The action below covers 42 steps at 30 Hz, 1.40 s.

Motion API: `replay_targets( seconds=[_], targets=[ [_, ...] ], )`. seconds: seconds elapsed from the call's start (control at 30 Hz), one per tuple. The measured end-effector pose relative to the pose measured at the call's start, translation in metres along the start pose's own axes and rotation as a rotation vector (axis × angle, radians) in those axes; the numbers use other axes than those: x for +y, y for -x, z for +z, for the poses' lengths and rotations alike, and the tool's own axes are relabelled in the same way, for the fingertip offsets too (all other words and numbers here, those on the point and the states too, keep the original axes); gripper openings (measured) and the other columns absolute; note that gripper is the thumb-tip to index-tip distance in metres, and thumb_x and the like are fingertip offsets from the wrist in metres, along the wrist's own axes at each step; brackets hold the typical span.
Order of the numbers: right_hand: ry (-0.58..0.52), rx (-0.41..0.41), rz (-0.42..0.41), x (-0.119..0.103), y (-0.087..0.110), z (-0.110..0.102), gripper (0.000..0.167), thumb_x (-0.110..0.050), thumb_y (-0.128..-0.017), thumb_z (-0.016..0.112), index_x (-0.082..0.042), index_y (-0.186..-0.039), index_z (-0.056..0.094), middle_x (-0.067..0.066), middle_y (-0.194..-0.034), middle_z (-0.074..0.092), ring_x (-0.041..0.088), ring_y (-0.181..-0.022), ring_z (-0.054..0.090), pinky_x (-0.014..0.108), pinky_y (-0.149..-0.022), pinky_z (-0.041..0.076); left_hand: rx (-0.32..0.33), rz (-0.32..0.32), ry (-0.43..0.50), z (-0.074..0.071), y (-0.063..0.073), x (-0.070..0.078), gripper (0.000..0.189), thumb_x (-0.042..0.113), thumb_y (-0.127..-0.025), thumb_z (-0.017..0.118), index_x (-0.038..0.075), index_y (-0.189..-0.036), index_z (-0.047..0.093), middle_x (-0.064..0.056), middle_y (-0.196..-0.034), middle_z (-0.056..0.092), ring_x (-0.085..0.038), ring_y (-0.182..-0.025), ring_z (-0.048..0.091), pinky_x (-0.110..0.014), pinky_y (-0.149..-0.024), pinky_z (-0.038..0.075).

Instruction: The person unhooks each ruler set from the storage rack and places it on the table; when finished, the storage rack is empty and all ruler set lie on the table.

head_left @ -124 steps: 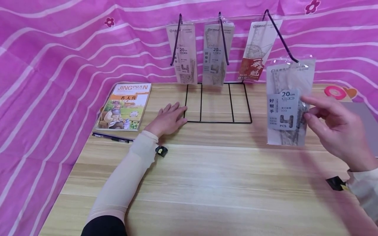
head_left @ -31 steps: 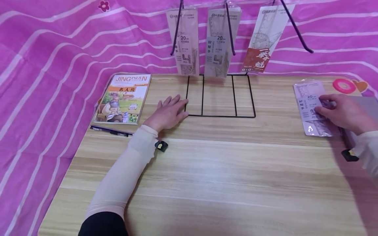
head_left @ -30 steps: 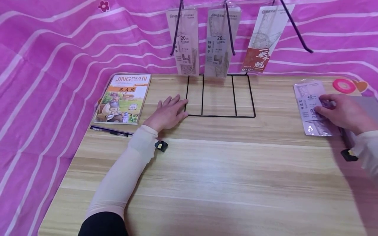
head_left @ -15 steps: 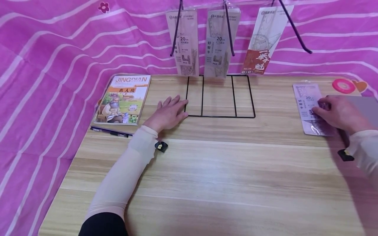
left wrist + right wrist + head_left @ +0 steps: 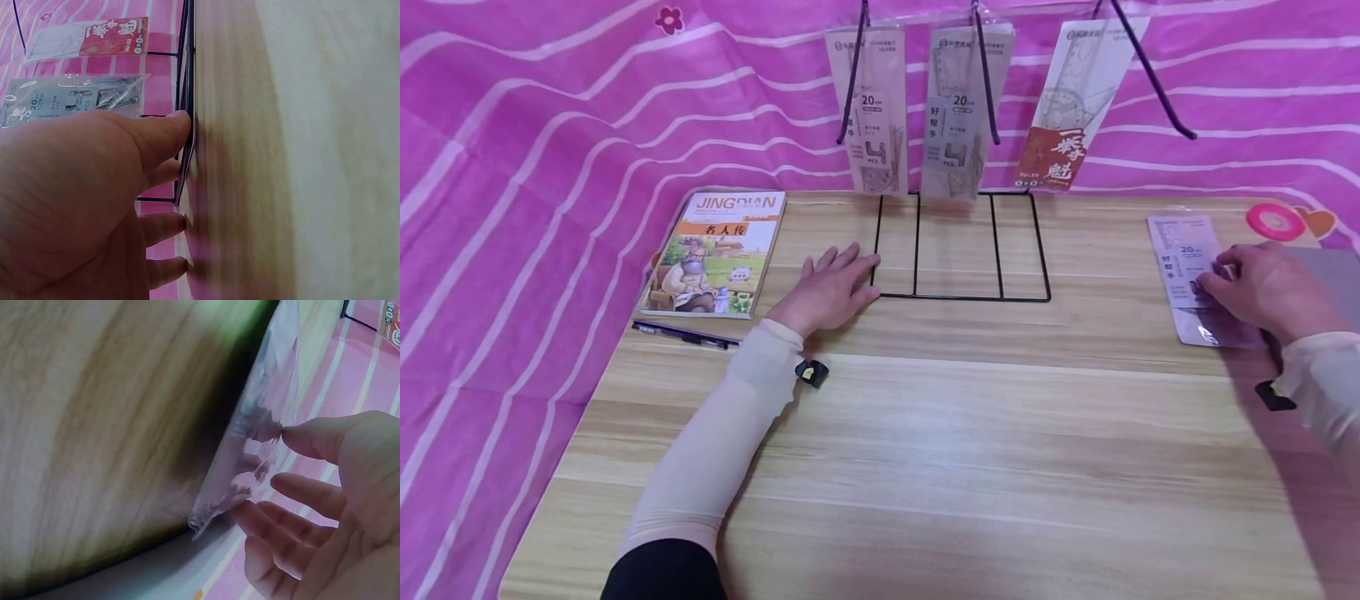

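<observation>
In the head view my right hand (image 5: 1273,287) is at the right edge of a clear-wrapped ruler set (image 5: 1186,275) low over the table's right side. The right wrist view shows the thumb on the ruler set's wrapper (image 5: 256,447) and fingertips at its edge. My left hand (image 5: 827,292) lies on the table with straight fingers, touching the left side of a black wire stand's base (image 5: 962,297). In the left wrist view the left thumb rests along the base wire. Ruler sets (image 5: 874,154) (image 5: 958,150) and a red-and-white ruler packet (image 5: 1063,137) hang on the stand's hooks.
A book (image 5: 715,254) lies at the back left, with dark pens (image 5: 685,335) in front of it. At the back right are a pink ring (image 5: 1275,222) and a grey flat thing (image 5: 1326,271). A pink striped cloth (image 5: 550,208) hangs behind the table.
The ruler set was held up at the rightmost hook's tip; it has come off and down to the right. In the last second the right hand has shifted slightly. The left hand stays put.
</observation>
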State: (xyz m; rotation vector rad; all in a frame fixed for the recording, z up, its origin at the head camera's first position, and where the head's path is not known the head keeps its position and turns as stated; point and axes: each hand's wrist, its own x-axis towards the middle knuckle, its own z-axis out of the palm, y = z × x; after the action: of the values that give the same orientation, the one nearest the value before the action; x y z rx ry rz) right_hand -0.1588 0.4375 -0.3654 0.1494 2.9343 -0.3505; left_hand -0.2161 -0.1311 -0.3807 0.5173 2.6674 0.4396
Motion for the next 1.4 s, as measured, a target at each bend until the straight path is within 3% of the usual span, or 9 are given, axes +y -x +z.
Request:
replay_targets(
  seconds=[0.23, 0.4, 0.43, 0.53, 0.6, 0.67, 0.77, 1.0, 1.4],
  targets=[
    [-0.065, 0.091, 0.042, -0.012, 0.002, -0.003, 0.060, -0.035, -0.106, 0.050, 0.013, -0.143, 0.047, 0.042, -0.126, 0.050, 0.054, -0.098, 0.053, 0.073, -0.086, 0.045, 0.001, -0.005, -0.006, -0.002, 0.002, 0.002, 0.066, 0.055, -0.110, 0.043, 0.033, -0.169, 0.023, -0.005, -0.179, 0.003, -0.039, -0.165, -0.001, -0.065, -0.131, -0.006],
    [-0.146, 0.158, -0.009, -0.034, 0.004, -0.008, 0.064, -0.027, -0.105, 0.053, 0.008, -0.156, 0.037, 0.042, -0.132, 0.051, 0.055, -0.101, 0.057, 0.064, -0.073, 0.053, 0.000, -0.012, -0.009, -0.003, 0.002, 0.002, 0.066, 0.054, -0.110, 0.043, 0.033, -0.169, 0.022, -0.005, -0.179, 0.003, -0.039, -0.165, -0.002, -0.065, -0.131, -0.006],
    [-0.173, 0.176, -0.033, -0.038, 0.005, -0.008, 0.066, -0.026, -0.105, 0.055, 0.006, -0.158, 0.035, 0.042, -0.135, 0.051, 0.056, -0.103, 0.058, 0.053, -0.069, 0.057, -0.002, -0.014, -0.009, -0.003, 0.002, 0.002, 0.066, 0.054, -0.110, 0.043, 0.033, -0.169, 0.022, -0.005, -0.179, 0.003, -0.039, -0.165, -0.002, -0.065, -0.131, -0.007],
    [-0.251, 0.265, -0.129, -0.053, 0.006, -0.008, 0.063, -0.022, -0.104, 0.061, -0.004, -0.160, 0.040, 0.036, -0.148, 0.049, 0.035, -0.111, 0.064, 0.025, -0.076, 0.054, -0.002, -0.014, -0.006, -0.003, 0.002, 0.002, 0.066, 0.054, -0.110, 0.043, 0.034, -0.169, 0.022, -0.004, -0.179, 0.003, -0.038, -0.165, -0.002, -0.064, -0.131, -0.007],
    [-0.314, 0.326, -0.207, -0.061, 0.004, -0.006, 0.060, -0.020, -0.103, 0.063, -0.007, -0.158, 0.045, 0.032, -0.151, 0.050, 0.008, -0.104, 0.062, 0.007, -0.072, 0.041, -0.001, -0.010, -0.005, -0.003, 0.002, 0.002, 0.066, 0.054, -0.110, 0.043, 0.033, -0.169, 0.022, -0.005, -0.179, 0.003, -0.038, -0.165, -0.002, -0.065, -0.131, -0.006],
    [-0.356, 0.360, -0.241, -0.069, 0.001, -0.005, 0.058, -0.021, -0.103, 0.065, -0.010, -0.157, 0.048, 0.028, -0.152, 0.051, -0.013, -0.096, 0.050, 0.001, -0.072, 0.032, 0.001, -0.007, -0.005, -0.003, 0.001, 0.001, 0.066, 0.055, -0.110, 0.043, 0.033, -0.169, 0.022, -0.005, -0.179, 0.003, -0.038, -0.165, -0.002, -0.065, -0.131, -0.006],
    [-0.432, 0.357, -0.277, -0.082, -0.008, -0.004, 0.058, -0.023, -0.103, 0.066, -0.014, -0.157, 0.049, 0.025, -0.152, 0.051, -0.021, -0.094, 0.045, -0.001, -0.075, 0.035, 0.002, -0.005, -0.004, -0.003, 0.001, 0.001, 0.065, 0.054, -0.110, 0.043, 0.033, -0.169, 0.023, -0.005, -0.179, 0.003, -0.038, -0.165, -0.001, -0.065, -0.131, -0.006],
    [-0.490, 0.389, -0.372, -0.110, -0.030, -0.003, 0.057, -0.020, -0.102, 0.068, -0.018, -0.156, 0.051, 0.021, -0.152, 0.053, -0.019, -0.101, 0.051, 0.006, -0.081, 0.040, -0.001, -0.010, -0.005, -0.002, 0.001, 0.000, 0.066, 0.054, -0.110, 0.044, 0.034, -0.169, 0.022, -0.004, -0.179, 0.003, -0.038, -0.165, -0.002, -0.064, -0.131, -0.007],
    [-0.558, 0.399, -0.378, -0.143, -0.060, -0.014, 0.055, -0.020, -0.101, 0.068, -0.017, -0.154, 0.054, 0.017, -0.153, 0.053, -0.010, -0.103, 0.056, 0.009, -0.085, 0.045, -0.002, -0.013, -0.006, -0.001, 0.002, 0.002, 0.066, 0.055, -0.110, 0.044, 0.034, -0.169, 0.022, -0.004, -0.179, 0.003, -0.038, -0.165, -0.002, -0.065, -0.131, -0.006]
  ],
)
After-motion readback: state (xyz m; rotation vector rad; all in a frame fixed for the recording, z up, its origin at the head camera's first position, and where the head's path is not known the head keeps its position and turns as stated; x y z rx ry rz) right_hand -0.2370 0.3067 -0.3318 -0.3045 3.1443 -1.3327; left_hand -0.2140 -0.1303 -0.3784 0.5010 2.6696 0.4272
